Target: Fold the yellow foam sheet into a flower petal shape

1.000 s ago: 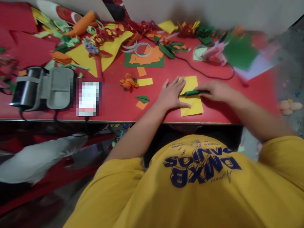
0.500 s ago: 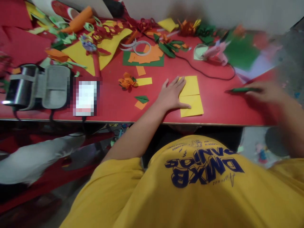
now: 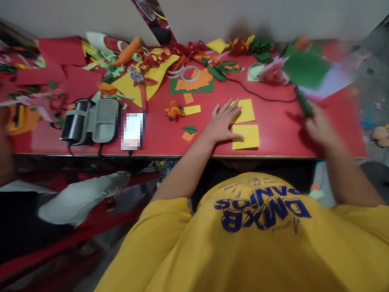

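Left hand (image 3: pixel 223 121): flat, fingers spread, palm down on the red table (image 3: pixel 273 121), fingertips over the inner edges of two yellow paper pieces (image 3: pixel 246 136). I read these as matte, thin, rectangular sheets lying one behind the other with a narrow red gap between, close to the near table edge.

Right hand (image 3: pixel 319 127): closed around a green cutter (image 3: pixel 304 103), a slim dark-green stick, blurred, tip pointing away from me toward the far side. It is well apart from the yellow pieces, off to the right.

Beyond the left hand: small yellow strip (image 3: pixel 192 109); crumpled orange paper flower (image 3: pixel 174 110); a folded green scrap (image 3: pixel 190 129) just beside an orange scrap. Further back: orange sheets on a green sheet (image 3: pixel 194 83), a white tape ring (image 3: pixel 190 73), a black cable (image 3: pixel 261 95) running to a pink glue gun (image 3: pixel 272 69), and a large green sheet (image 3: pixel 305 69), blurred. Far left: grey fabric case (image 3: pixel 92 121), soft-sided, open.

Change against the earlier frames: a second ago the cutter lay across one whole yellow sheet under both hands; now the sheet is in two parts, the right hand has swung out to the right with the cutter, and the left hand has stayed put.
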{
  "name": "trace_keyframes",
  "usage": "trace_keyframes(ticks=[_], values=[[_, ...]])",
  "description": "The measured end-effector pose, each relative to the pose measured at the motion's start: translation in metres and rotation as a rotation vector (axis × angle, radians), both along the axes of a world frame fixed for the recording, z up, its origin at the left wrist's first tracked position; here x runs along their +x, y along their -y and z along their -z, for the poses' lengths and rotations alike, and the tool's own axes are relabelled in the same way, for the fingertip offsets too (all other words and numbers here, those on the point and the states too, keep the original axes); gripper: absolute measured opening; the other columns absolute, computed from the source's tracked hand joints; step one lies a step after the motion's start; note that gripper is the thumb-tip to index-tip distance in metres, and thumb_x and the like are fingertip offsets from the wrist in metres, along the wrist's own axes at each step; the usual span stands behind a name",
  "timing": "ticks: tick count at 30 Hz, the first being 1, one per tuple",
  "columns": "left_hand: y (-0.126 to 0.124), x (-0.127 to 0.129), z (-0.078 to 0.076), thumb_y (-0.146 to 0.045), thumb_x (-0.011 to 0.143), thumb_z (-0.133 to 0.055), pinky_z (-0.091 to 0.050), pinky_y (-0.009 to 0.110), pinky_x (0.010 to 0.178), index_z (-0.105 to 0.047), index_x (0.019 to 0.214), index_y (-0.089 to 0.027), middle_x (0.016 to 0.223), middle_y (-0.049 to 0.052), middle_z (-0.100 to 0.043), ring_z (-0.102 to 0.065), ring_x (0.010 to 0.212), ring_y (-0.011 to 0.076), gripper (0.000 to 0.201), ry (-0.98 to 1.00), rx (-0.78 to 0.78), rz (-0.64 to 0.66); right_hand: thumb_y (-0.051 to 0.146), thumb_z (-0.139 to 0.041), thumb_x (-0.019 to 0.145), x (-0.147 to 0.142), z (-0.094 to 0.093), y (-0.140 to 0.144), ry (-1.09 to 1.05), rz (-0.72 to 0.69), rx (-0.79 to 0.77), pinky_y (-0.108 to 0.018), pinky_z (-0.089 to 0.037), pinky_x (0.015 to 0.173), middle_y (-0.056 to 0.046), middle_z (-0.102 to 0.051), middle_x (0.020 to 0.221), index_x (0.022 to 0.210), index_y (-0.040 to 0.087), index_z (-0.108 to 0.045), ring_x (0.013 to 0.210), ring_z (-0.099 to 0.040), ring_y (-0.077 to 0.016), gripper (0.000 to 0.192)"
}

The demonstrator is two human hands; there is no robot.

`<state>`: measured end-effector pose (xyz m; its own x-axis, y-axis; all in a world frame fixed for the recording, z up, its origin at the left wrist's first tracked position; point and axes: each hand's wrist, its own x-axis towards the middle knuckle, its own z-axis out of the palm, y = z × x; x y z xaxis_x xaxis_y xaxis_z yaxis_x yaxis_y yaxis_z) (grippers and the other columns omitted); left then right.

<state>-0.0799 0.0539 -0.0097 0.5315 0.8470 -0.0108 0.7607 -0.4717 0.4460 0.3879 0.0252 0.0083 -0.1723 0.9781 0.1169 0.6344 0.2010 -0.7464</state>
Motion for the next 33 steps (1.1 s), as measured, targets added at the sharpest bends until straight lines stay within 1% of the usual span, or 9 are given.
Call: trace_keyframes(ticks=[5,9,13,16,19,23,27,29,33], values=[[0.0,0.007,0.0,-0.11,0.085,-0.075,-0.002,0.074,0.156,-0.044,0.193,-0.036,0.207,0.013,-0.031,-0.024,0.194,0.0464,0.135,-0.058,0.005,0.045,0.028,-0.074,0.094,-0.017,-0.011,0.02,0.518,0.019,0.21,-0.083,-0.048,0.129,-0.029,-0.066,0.164,0.164,0.016,-0.071,0.155,-0.06,-0.0586,0.071],[0.001,0.022,-0.005,-0.107,0.088,-0.074,-0.008,0.072,0.154,-0.051,0.19,-0.033,0.205,0.015,-0.036,-0.032,0.189,0.0485,0.128,-0.052,0.109,0.105,0.041,-0.069,0.112,-0.104,-0.017,0.026,0.481,-0.14,0.109,-0.066,-0.059,0.122,-0.024,-0.08,0.142,0.145,0.018,-0.08,0.137,-0.074,-0.0479,0.042],[0.01,0.026,-0.013,-0.102,0.09,-0.077,-0.043,0.065,0.134,-0.077,0.162,-0.023,0.168,0.022,-0.074,-0.066,0.153,0.048,0.107,0.001,0.151,0.093,0.054,-0.099,0.096,-0.182,-0.037,0.006,0.582,-0.268,-0.069,-0.054,-0.061,0.114,-0.026,-0.078,0.151,0.154,0.013,-0.074,0.14,-0.074,-0.0474,0.075],[0.017,0.019,-0.015,-0.089,0.091,-0.086,-0.053,0.055,0.118,-0.08,0.15,-0.019,0.141,0.02,-0.082,-0.073,0.13,0.0414,0.091,0.062,0.063,0.114,0.045,-0.105,0.089,-0.2,-0.055,-0.021,0.656,-0.403,-0.317,-0.043,-0.057,0.09,-0.017,-0.086,0.132,0.134,0.019,-0.079,0.117,-0.08,-0.0381,0.058],[0.012,0.012,-0.019,-0.063,0.092,-0.093,-0.056,0.043,0.099,-0.079,0.151,-0.022,0.126,0.013,-0.084,-0.076,0.109,0.0312,0.073,0.14,-0.074,0.075,0.025,-0.098,0.09,-0.191,-0.063,-0.047,0.659,-0.559,-0.353,-0.039,-0.051,0.084,-0.011,-0.087,0.118,0.104,0.022,-0.079,0.107,-0.079,-0.031,0.024],[-0.032,0.015,-0.031,-0.047,0.088,-0.094,-0.053,0.034,0.084,-0.084,0.132,-0.024,0.096,0.003,-0.078,-0.068,0.085,0.0201,0.05,0.392,-0.241,0.064,0.025,-0.097,0.085,-0.165,-0.051,-0.081,0.337,-0.465,-0.275,-0.04,-0.059,0.091,-0.009,-0.087,0.121,0.11,0.025,-0.075,0.109,-0.079,-0.0301,0.034],[-0.091,0.037,-0.039,-0.064,0.077,-0.104,-0.057,0.031,0.083,-0.081,0.115,-0.025,0.103,0.005,-0.081,-0.072,0.089,0.019,0.059,0.909,-0.247,-0.053,0.056,-0.104,0.073,-0.146,-0.029,-0.107,-0.354,-0.247,-0.067,-0.045,-0.067,0.105,-0.01,-0.083,0.139,0.121,0.029,-0.069,0.127,-0.078,-0.0325,0.065],[-0.108,0.052,-0.034,-0.076,0.07,-0.106,-0.055,0.029,0.075,-0.079,0.107,-0.025,0.099,0.004,-0.079,-0.072,0.083,0.0174,0.069,1.067,-0.316,-0.145,0.064,-0.102,0.068,-0.146,-0.018,-0.112,-0.591,-0.224,-0.068,-0.044,-0.068,0.099,-0.007,-0.084,0.126,0.116,0.03,-0.069,0.117,-0.078,-0.03,0.068],[-0.109,0.075,-0.011,-0.088,0.061,-0.105,-0.055,0.028,0.066,-0.078,0.111,-0.025,0.09,0.003,-0.079,-0.075,0.074,0.0187,0.084,1.166,-0.523,-0.237,0.061,-0.099,0.066,-0.153,0.0,-0.112,-0.662,-0.073,-0.186,-0.036,-0.058,0.075,0.001,-0.076,0.089,0.101,0.026,-0.073,0.081,-0.068,-0.0209,0.057]])
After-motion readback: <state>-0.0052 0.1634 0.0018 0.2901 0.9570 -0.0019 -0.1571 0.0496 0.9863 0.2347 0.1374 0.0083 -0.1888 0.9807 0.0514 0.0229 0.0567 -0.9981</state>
